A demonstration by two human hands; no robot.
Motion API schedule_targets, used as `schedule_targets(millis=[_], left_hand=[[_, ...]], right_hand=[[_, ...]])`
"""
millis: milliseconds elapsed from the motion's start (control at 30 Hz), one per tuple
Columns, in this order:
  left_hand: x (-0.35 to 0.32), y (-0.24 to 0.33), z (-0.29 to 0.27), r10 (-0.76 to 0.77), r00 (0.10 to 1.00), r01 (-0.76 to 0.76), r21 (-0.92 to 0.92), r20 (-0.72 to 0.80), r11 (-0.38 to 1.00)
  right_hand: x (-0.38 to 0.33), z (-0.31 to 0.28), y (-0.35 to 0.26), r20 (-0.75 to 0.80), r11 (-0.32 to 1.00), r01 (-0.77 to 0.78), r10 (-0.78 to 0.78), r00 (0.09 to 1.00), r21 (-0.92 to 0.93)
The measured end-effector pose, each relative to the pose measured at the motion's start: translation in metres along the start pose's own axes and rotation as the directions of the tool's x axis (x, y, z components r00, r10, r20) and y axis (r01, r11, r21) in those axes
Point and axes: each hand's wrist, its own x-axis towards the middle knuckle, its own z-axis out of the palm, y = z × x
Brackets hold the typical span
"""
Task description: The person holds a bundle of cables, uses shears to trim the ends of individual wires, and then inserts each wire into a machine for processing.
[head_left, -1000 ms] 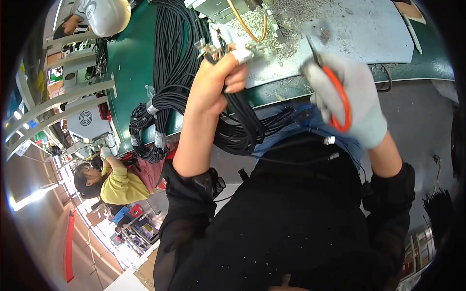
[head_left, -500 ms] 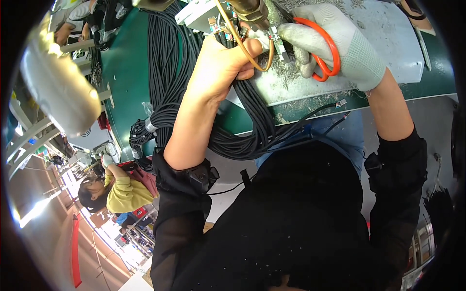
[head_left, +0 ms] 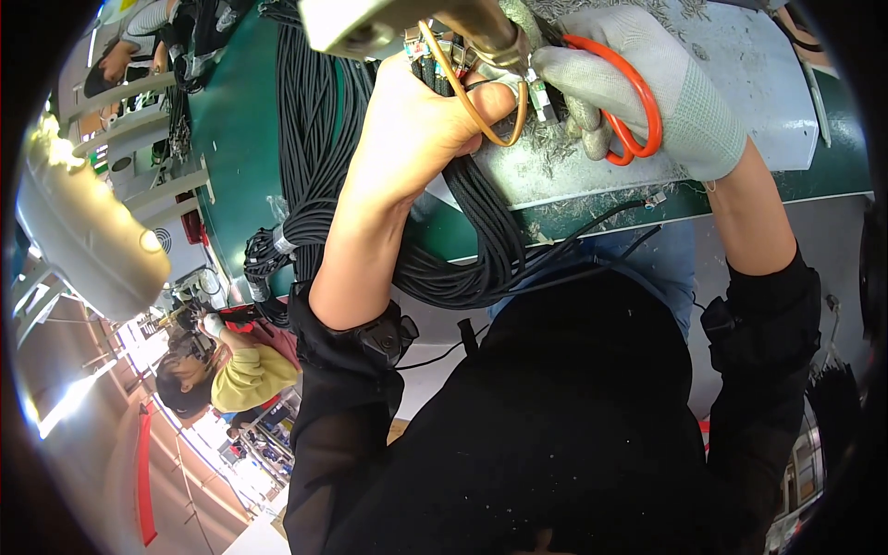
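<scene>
My bare left hand is closed around black cables near their connector ends. The thumb lies by a brown tube loop. My right hand wears a pale knit glove and holds scissors with red-orange loop handles; their blades are hidden. By its gloved fingertips is a small metal-and-green connector, directly under a metal nozzle. Whether those fingers also pinch the connector, I cannot make out.
Under my hands lies a white sheet strewn with thin clippings, on a green table. A long bundle of black cables runs along the left. Loose connector ends hang at the front edge. A person in yellow works further left.
The nozzle and its metal body have come lower in the picture. Both hands appear slightly shifted, the right one a little down and right. Each keeps its hold.
</scene>
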Motion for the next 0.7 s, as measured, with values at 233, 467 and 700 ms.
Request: schedule_targets(millis=[233, 467, 700], left_hand=[[-0.002, -0.005, 0.002, 0.069, 0.998, -0.069, 0.015, -0.015, 0.998], [-0.001, -0.002, -0.003, -0.041, 0.999, 0.041, -0.036, 0.006, 0.999], [0.000, -0.015, -0.009, -0.017, 0.997, 0.033, -0.199, 0.080, 0.979]], right_hand=[[0.001, 0.001, -0.001, 0.021, 0.998, 0.009, -0.010, 1.000, 0.068], [0.003, 0.002, -0.007, 0.001, 1.000, -0.030, 0.030, 1.000, -0.002], [0.002, 0.005, -0.005, -0.011, 0.997, -0.053, 0.053, 0.999, -0.047]])
